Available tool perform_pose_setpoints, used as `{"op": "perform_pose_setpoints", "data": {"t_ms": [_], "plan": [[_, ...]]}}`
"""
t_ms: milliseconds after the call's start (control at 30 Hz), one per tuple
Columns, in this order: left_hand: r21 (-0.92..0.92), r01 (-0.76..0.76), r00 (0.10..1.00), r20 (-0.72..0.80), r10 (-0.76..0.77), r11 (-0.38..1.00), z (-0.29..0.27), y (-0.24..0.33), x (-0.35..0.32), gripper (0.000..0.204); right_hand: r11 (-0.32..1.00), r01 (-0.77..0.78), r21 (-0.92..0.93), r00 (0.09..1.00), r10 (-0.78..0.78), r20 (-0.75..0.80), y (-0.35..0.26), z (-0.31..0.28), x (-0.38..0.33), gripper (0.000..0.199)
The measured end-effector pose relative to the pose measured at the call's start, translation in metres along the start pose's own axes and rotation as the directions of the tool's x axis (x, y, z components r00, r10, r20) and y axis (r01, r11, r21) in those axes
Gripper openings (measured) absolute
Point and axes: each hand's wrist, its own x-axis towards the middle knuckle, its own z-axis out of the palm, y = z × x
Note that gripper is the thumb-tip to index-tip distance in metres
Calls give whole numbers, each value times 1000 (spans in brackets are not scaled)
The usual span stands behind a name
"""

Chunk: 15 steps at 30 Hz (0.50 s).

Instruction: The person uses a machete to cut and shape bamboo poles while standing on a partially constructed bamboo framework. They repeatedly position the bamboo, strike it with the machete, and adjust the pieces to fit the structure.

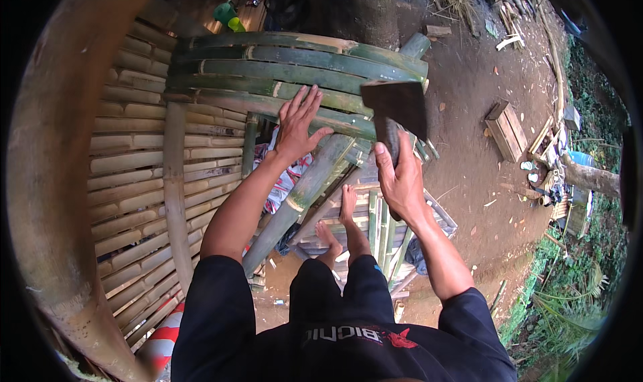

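My right hand (404, 181) is wrapped round the handle of a chopping knife (402, 107). Its broad, dark, nearly rectangular blade is raised over the right end of the green bamboo slats (288, 77); whether it touches them I cannot tell. With fingers stretched out, my left hand (298, 129) lies on the nearest slat, holding nothing. The slats run side by side from left to right, with narrow gaps between them. Below my hands a thick bamboo pole (301, 198) slants down to the left.
On the left stands a bamboo-slat wall (127, 164) beside a thick brown post (60, 181). My bare feet (347, 204) rest on a slatted bamboo platform (382, 238). A wooden box (507, 131) sits on the dirt ground (462, 114) at right, with plants beyond. A tree trunk (365, 10) rises behind the slats.
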Motion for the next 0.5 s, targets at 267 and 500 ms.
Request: {"op": "perform_pose_setpoints", "data": {"t_ms": [267,500], "plan": [[-14,0,1000,8,0,1000,0,3,0,85,974,-51,-219,983,88,162,21,-3,11,33],[-35,13,1000,18,-13,999,0,7,6,86,969,-95,-226,976,136,169,48,13,10,38]]}}
